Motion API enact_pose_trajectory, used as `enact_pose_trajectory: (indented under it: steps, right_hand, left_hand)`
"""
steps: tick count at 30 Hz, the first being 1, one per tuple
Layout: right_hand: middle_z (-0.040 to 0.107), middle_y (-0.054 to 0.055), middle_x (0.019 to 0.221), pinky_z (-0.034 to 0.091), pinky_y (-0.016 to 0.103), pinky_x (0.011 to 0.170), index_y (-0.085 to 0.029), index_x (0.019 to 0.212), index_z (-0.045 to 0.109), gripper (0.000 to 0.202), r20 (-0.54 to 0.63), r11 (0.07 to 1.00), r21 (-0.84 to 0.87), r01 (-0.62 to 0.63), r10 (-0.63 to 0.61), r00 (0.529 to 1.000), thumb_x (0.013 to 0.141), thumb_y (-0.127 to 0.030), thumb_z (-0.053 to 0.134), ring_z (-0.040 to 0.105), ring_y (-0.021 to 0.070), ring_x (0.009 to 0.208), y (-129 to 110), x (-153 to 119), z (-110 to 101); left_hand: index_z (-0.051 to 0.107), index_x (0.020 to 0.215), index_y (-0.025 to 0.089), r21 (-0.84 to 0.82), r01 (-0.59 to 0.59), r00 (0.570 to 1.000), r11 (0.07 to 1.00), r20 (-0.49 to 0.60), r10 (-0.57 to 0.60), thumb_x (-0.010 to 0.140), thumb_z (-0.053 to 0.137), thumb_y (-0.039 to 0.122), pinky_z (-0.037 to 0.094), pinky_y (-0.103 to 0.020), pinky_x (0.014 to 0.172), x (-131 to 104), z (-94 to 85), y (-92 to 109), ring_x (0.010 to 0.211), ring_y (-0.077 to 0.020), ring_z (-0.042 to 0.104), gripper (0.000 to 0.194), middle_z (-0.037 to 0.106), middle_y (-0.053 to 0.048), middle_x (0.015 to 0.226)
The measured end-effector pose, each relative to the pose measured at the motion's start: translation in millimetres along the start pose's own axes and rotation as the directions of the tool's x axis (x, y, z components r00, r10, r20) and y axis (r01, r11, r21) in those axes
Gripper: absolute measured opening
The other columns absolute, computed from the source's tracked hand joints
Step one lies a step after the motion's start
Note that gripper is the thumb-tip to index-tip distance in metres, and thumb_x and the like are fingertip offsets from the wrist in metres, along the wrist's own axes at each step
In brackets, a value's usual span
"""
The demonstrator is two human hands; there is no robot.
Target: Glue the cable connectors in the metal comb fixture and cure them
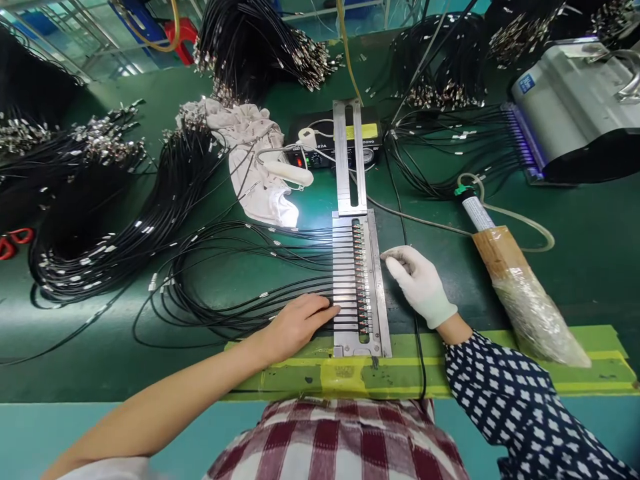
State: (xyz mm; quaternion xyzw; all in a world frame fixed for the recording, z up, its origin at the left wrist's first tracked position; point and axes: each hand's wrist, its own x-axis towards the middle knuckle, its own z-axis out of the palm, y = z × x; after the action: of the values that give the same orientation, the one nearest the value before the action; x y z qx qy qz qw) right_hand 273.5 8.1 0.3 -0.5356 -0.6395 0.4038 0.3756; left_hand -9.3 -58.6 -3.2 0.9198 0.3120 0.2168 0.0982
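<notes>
From where I stand, with the slotted metal fixture (pixel 377 283) as the clock's centre, a thick bundle of black cables (pixel 165 190) lies on the green counter (pixel 295 267) toward ten o'clock; a crumpled cloth (pixel 250 170) sits nearer eleven. At eight o'clock the bare left hand (pixel 295 325) rests its slightly bent fingers on the cable ends at the fixture's edge, seemingly to steady them; whether they grip one, I can't tell. A black control box (pixel 300 137) is at twelve. The fixture's grooves hold the ends side by side, probably for even spacing. At three o'clock the gloved right hand (pixel 417 283) curls its fingers in beside the far edge, their grip unclear, with a plastic-wrapped tube (pixel 537 310) beyond
</notes>
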Motion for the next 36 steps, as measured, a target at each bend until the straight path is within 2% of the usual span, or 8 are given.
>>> enact_pose_trajectory:
  steps: [5,11,15,18,22,27,33,36]
  right_hand:
    - [0.069,0.006,0.099,0.050,0.037,0.086,-0.024,0.095,0.066,0.021,-0.012,1.000,-0.017,0.001,-0.002,1.000,0.094,-0.039,0.053,0.065,0.0226,0.094,2,2,0]
    - [0.069,0.005,0.099,0.052,0.036,0.087,-0.023,0.096,0.066,0.021,-0.045,0.999,-0.026,0.040,-0.041,0.998,0.095,-0.040,0.053,0.066,0.0217,0.095,5,0,6]
    - [0.069,0.007,0.112,0.054,0.035,0.088,-0.024,0.104,0.066,0.020,-0.086,0.963,-0.201,0.178,-0.198,0.976,0.096,-0.036,0.052,0.065,0.0218,0.105,-10,-12,-20]
    - [0.065,0.009,0.125,0.048,0.043,0.100,-0.024,0.114,0.065,0.027,-0.235,0.832,-0.544,0.105,-0.272,0.933,0.093,-0.039,0.054,0.058,0.0274,0.119,-16,-16,-71]
    - [0.058,0.018,0.131,0.048,0.053,0.093,-0.018,0.129,0.058,0.058,-0.402,0.471,-0.814,-0.339,-0.036,0.915,0.084,-0.054,0.062,0.052,0.0403,0.120,-13,-13,-137]
    - [0.052,0.018,0.131,0.050,0.044,0.075,-0.021,0.139,0.047,0.073,-0.398,0.292,-0.863,-0.412,0.108,0.911,0.081,-0.061,0.062,0.060,0.0361,0.103,-10,-19,-136]
    - [0.057,0.019,0.126,0.052,0.051,0.076,-0.024,0.145,0.039,0.068,-0.387,0.375,-0.801,-0.466,0.271,0.882,0.085,-0.047,0.061,0.068,0.0349,0.089,7,-34,-124]
    - [0.064,0.015,0.123,0.052,0.056,0.089,-0.026,0.144,0.040,0.075,-0.360,0.731,-0.507,-0.457,0.302,0.883,0.079,-0.049,0.069,0.068,0.0366,0.099,1,-41,-139]
  left_hand:
    - [0.061,0.126,0.019,0.199,0.070,0.997,0.978,-0.023,-0.067,0.094,0.041,0.002,0.044,-0.036,0.083,-7,-2.7,10,0.097,-0.0221,0.055,0.042,0.063,-0.010,0.102]
    - [0.062,0.115,0.014,0.211,-0.020,0.999,0.977,0.049,0.010,0.092,0.044,0.004,0.040,-0.040,0.086,17,6.2,17,0.089,-0.0216,0.055,0.031,0.064,-0.009,0.095]
    - [0.057,0.126,0.015,0.257,-0.123,0.989,0.959,0.111,0.097,0.094,0.048,0.010,0.041,-0.038,0.080,30,17.6,18,0.083,-0.0220,0.054,0.034,0.060,-0.008,0.089]
    - [0.058,0.123,0.014,0.280,-0.145,0.986,0.949,0.116,0.117,0.091,0.050,0.006,0.041,-0.036,0.079,35,21.4,18,0.083,-0.0223,0.054,0.033,0.060,-0.008,0.090]
    - [0.061,0.110,0.014,0.304,-0.133,0.988,0.943,0.121,0.100,0.090,0.053,0.007,0.040,-0.037,0.078,43,21.0,23,0.081,-0.0223,0.055,0.023,0.061,-0.006,0.088]
    - [0.062,0.096,0.015,0.247,-0.077,0.997,0.966,0.041,0.069,0.094,0.049,0.013,0.039,-0.036,0.071,56,8.1,32,0.074,-0.0212,0.055,0.013,0.061,-0.005,0.081]
    - [0.062,0.096,0.016,0.102,-0.064,0.998,0.993,0.007,0.063,0.099,0.041,0.016,0.039,-0.034,0.067,59,-14.6,39,0.075,-0.0205,0.058,0.021,0.063,-0.004,0.080]
    - [0.062,0.098,0.017,-0.021,-0.016,1.000,1.000,0.003,0.016,0.100,0.040,0.019,0.042,-0.034,0.070,60,-18.9,41,0.077,-0.0203,0.059,0.022,0.065,-0.005,0.083]
